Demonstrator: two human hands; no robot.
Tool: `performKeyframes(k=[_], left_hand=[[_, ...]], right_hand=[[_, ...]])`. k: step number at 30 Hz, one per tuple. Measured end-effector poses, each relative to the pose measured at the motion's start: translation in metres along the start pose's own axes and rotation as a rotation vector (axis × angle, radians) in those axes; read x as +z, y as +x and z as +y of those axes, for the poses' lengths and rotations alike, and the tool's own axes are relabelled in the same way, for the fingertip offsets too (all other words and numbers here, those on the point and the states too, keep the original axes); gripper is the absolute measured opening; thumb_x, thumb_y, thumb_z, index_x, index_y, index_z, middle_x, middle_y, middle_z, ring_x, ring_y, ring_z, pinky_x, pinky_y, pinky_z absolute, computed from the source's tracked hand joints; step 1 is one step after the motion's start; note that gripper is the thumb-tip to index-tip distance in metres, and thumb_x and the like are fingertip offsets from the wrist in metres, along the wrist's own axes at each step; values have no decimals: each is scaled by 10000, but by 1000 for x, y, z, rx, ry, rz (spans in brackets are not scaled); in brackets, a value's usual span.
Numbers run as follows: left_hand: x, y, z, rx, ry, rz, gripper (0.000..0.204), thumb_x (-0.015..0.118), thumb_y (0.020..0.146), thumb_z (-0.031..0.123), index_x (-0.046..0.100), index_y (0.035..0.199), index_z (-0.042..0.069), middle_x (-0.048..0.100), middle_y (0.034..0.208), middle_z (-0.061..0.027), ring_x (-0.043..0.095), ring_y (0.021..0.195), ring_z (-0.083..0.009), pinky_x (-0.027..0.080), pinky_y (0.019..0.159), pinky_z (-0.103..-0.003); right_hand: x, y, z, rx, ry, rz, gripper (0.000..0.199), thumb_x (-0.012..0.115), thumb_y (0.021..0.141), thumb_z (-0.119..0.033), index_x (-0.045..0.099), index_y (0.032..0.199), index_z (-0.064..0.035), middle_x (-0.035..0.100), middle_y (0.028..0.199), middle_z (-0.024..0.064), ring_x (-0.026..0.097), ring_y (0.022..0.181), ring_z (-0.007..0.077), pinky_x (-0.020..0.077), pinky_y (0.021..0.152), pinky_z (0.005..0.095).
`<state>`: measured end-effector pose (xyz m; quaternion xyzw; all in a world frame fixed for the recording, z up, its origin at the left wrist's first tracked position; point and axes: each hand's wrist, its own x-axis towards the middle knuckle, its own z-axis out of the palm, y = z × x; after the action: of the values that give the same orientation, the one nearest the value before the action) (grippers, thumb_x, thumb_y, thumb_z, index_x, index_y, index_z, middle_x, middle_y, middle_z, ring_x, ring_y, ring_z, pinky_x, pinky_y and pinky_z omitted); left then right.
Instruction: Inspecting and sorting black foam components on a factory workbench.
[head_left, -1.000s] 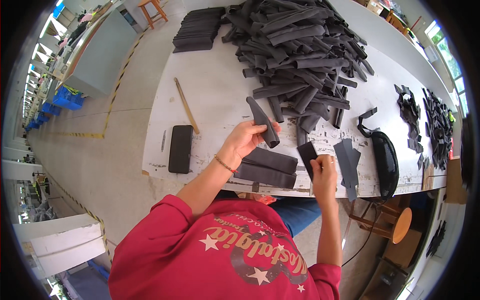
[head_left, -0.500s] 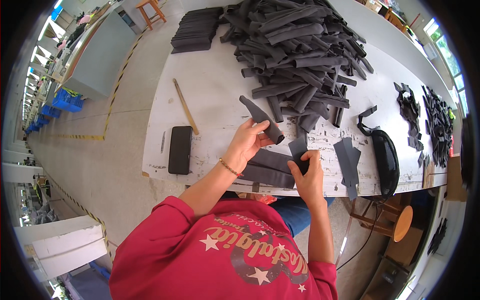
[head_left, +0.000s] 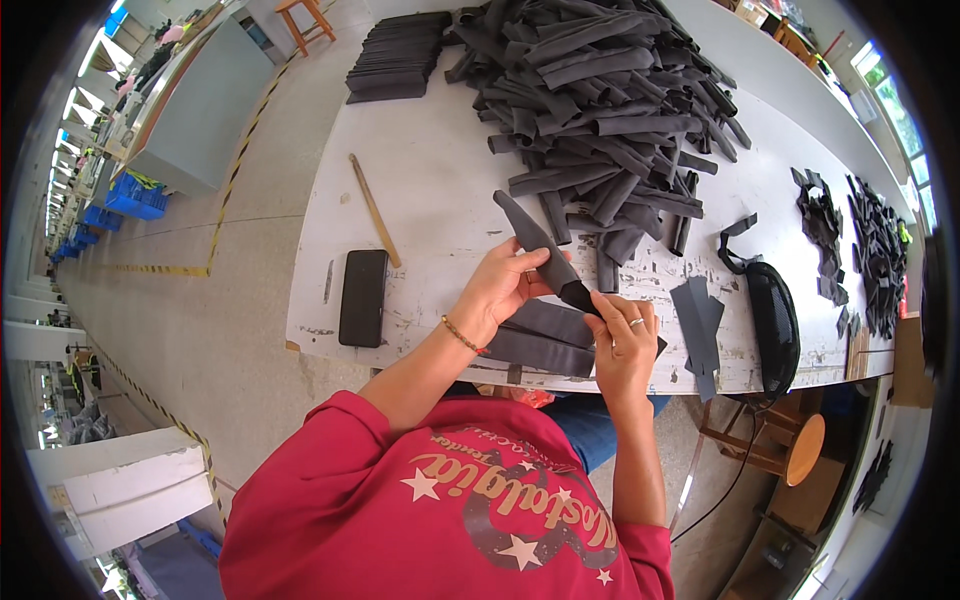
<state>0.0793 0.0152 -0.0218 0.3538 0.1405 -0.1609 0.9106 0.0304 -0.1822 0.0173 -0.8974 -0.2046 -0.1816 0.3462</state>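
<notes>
My left hand point(head_left: 497, 288) is closed around a dark grey fabric tube point(head_left: 537, 243), which slants from upper left to lower right. At the tube's lower end, my right hand point(head_left: 627, 350) pinches a thin dark strip point(head_left: 577, 295) against its opening. How far the strip sits inside is hidden by the fingers. Below both hands, flat dark fabric pieces point(head_left: 540, 350) lie along the table's near edge. Several loose grey strips point(head_left: 697, 335) lie crossed to the right of my right hand. A big heap of similar fabric tubes point(head_left: 590, 120) covers the table's far side.
A neat stack of dark pieces point(head_left: 398, 60) stands far left on the white table point(head_left: 420, 190). Nearer lie a wooden stick point(head_left: 374, 212) and a black phone point(head_left: 363, 298). To the right are a black zip case point(head_left: 773, 325) and dark scraps point(head_left: 822, 235). A wooden stool point(head_left: 805, 448) stands below.
My right hand has moved left and brought the strip up to the tube's lower end. The tube has shifted slightly right; the hands were apart before.
</notes>
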Motion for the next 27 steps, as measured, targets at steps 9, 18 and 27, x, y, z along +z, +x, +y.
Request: performKeyframes(k=[9,18,27], left_hand=[[20,-17,0,92,35,6,315,534,944,52,437,1241,20,615,1170,-217,651,1041,-301,582,825,-411],[45,-29,-5,320,58,-172,362,567,966,165,443,1278,31,636,1114,-173,564,1188,-292,463,997,-418],[45,-28,-32,205,-17,-144,250,543,988,263,596,1057,29,672,980,-135,595,1120,-243,465,979,-397]], right_hand=[[4,4,-6,-116,-293,54,395,742,725,-69,659,1112,-67,633,1000,19,567,886,236,409,766,387],[26,6,-34,15,85,106,515,732,766,-50,522,1235,-11,568,1122,178,526,967,357,411,856,454],[34,-1,-21,-1,123,-13,346,693,768,18,510,1061,-8,553,1034,197,541,920,394,444,787,463]])
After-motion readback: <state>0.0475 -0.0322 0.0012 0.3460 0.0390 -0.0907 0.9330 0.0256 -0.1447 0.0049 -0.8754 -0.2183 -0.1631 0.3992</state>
